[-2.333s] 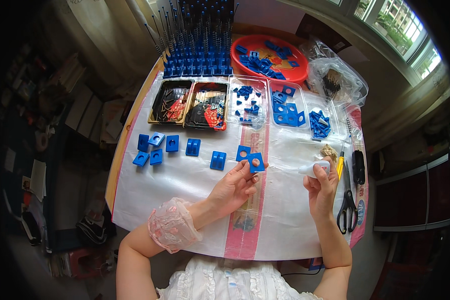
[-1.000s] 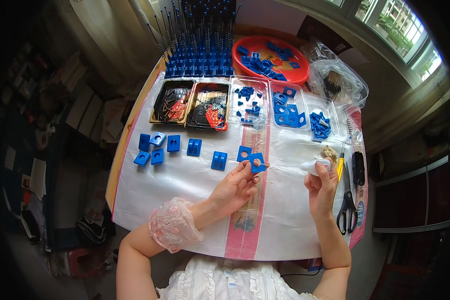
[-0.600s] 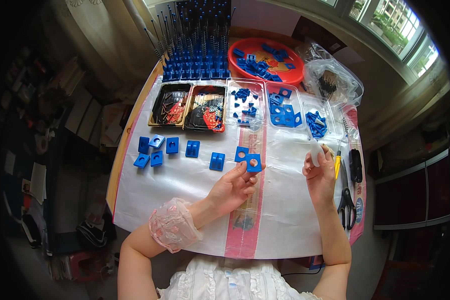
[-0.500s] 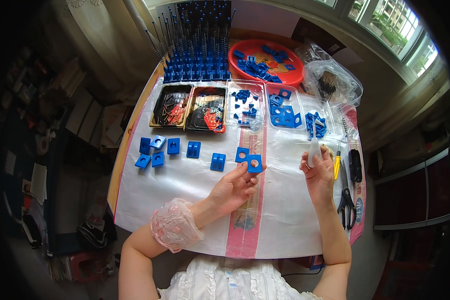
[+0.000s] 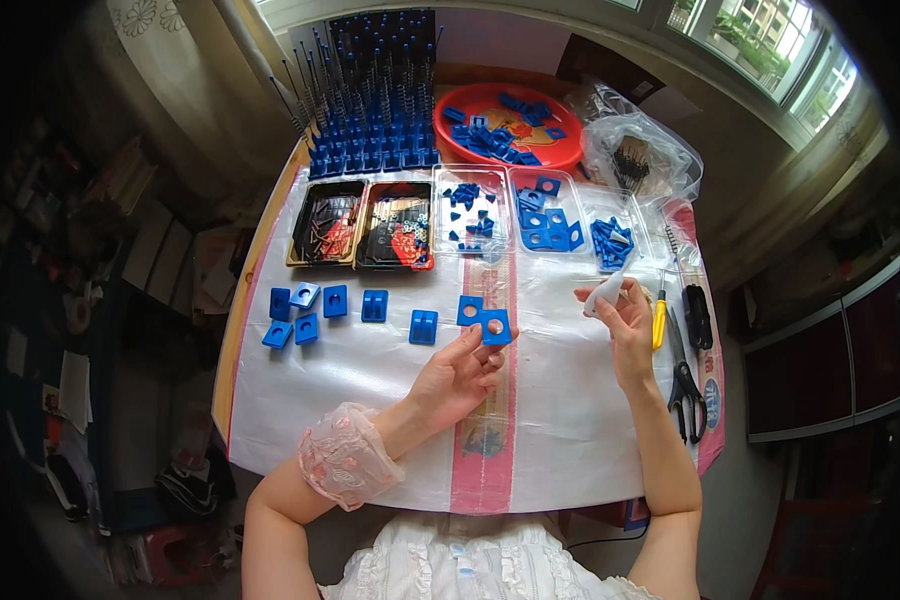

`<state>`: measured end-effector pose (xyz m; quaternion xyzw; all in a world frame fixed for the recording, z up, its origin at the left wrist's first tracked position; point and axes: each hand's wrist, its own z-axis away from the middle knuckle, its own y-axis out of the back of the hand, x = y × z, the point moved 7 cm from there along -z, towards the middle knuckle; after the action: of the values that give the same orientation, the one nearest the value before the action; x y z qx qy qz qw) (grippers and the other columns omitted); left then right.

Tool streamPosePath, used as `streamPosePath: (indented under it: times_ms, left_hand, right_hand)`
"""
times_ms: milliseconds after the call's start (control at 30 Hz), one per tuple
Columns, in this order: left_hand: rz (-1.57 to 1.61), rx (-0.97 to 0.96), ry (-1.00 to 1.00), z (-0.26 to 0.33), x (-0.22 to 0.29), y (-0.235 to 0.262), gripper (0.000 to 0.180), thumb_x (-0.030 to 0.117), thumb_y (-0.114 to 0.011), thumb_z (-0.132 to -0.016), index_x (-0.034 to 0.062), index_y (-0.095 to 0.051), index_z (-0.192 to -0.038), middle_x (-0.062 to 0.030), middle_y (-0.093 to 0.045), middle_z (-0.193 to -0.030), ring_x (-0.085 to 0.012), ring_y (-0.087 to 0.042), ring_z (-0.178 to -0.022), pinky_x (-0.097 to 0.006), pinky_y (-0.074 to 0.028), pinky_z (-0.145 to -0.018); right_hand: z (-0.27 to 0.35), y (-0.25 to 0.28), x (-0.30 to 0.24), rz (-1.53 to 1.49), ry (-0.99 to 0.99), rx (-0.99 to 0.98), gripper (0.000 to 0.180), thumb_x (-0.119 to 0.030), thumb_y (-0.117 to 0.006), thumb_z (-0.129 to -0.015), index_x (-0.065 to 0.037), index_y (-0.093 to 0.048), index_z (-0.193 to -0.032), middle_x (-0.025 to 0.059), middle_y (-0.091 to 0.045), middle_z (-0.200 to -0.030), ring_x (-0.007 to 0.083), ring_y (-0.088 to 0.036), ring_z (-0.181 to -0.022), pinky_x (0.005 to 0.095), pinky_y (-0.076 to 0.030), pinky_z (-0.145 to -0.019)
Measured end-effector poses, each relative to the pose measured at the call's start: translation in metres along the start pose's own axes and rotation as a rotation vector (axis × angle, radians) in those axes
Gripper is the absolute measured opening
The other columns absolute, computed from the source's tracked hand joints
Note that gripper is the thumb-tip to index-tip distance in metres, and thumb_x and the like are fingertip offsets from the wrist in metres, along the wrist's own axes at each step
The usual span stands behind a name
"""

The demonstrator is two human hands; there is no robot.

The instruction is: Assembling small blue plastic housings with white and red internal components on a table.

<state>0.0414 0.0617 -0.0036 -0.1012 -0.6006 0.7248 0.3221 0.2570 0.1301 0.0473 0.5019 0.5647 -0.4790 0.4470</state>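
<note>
Square piece (image 5: 495, 341): smooth plastic, faintly glossy;
Bottle (image 5: 602, 295): smooth whitish plastic;
Table cover (image 5: 570, 410): shiny plastic-looking sheet, lightly creased;
Red tray (image 5: 560, 150): glossy plastic;
Table edge (image 5: 224, 375): wood;
Sleeve cuff (image 5: 350, 455): sheer cloth

Across the table (image 5: 223, 400), five trays (image 5: 363, 230) form a row; behind it are spring stands (image 5: 370, 158), then rightward a dish (image 5: 568, 152) and a bag (image 5: 673, 158). Nearer, blocks (image 5: 335, 301) lie left of the held square (image 5: 504, 325), scissors (image 5: 684, 383) right of the bottle (image 5: 602, 296).

The left of the frame held seven blue blocks (image 5: 374, 306); the centre, two blue squares (image 5: 504, 317); the right, one bottle (image 5: 602, 295), one pair of scissors (image 5: 683, 372); upper middle, two black trays (image 5: 320, 264), one red plate (image 5: 485, 97).
</note>
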Motion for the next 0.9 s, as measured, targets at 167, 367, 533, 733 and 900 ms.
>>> streamPosePath:
  times_ms: [167,367,533,733,900]
  left_hand:
    - [-0.006,0.019,0.000,0.000,0.000,0.002,0.024,0.031,-0.050,-0.103,0.0118,-0.053,-0.117,-0.0045,-0.054,-0.122,-0.0080,-0.046,-0.084,-0.020,-0.041,-0.066]
    - [-0.004,0.010,0.005,0.000,-0.001,0.004,0.024,0.031,-0.051,-0.103,0.0118,-0.053,-0.116,-0.0044,-0.054,-0.123,-0.0084,-0.046,-0.083,-0.020,-0.040,-0.066]
    - [0.003,-0.016,0.005,-0.001,-0.001,0.004,0.024,0.032,-0.053,-0.102,0.0109,-0.056,-0.113,-0.0064,-0.057,-0.125,-0.0077,-0.045,-0.081,-0.021,-0.040,-0.066]
    - [-0.004,-0.013,0.001,0.000,-0.001,0.002,0.023,0.031,-0.053,-0.102,0.0105,-0.056,-0.111,-0.0069,-0.057,-0.125,-0.0077,-0.045,-0.081,-0.020,-0.040,-0.066]
    - [-0.004,-0.001,-0.001,-0.001,-0.002,0.003,0.023,0.031,-0.053,-0.102,0.0104,-0.056,-0.112,-0.0071,-0.057,-0.124,-0.0080,-0.045,-0.081,-0.021,-0.040,-0.066]
  right_hand:
    - [0.000,-0.006,-0.002,0.149,0.089,-0.015,0.019,-0.005,-0.068,-0.088,-0.003,-0.058,-0.104,0.0091,-0.070,-0.104,0.0137,-0.063,-0.095,0.0258,-0.049,-0.080]
    - [-0.001,0.001,0.008,0.553,0.169,-0.002,0.023,-0.005,-0.077,-0.079,-0.006,-0.068,-0.101,-0.0011,-0.066,-0.092,0.0074,-0.052,-0.074,0.0223,-0.041,-0.059]
    - [0.001,0.001,0.014,0.636,0.139,0.025,0.029,-0.005,-0.078,-0.077,-0.006,-0.071,-0.105,-0.0016,-0.060,-0.083,0.0060,-0.049,-0.068,0.0228,-0.039,-0.055]
    - [0.003,-0.001,0.011,0.696,0.070,0.025,0.032,-0.005,-0.078,-0.077,-0.007,-0.070,-0.108,-0.0016,-0.056,-0.080,0.0057,-0.046,-0.063,0.0226,-0.039,-0.055]
    - [0.004,-0.001,0.010,0.698,0.036,0.026,0.036,-0.004,-0.078,-0.075,-0.007,-0.070,-0.110,-0.0010,-0.058,-0.084,0.0068,-0.047,-0.065,0.0231,-0.040,-0.056]
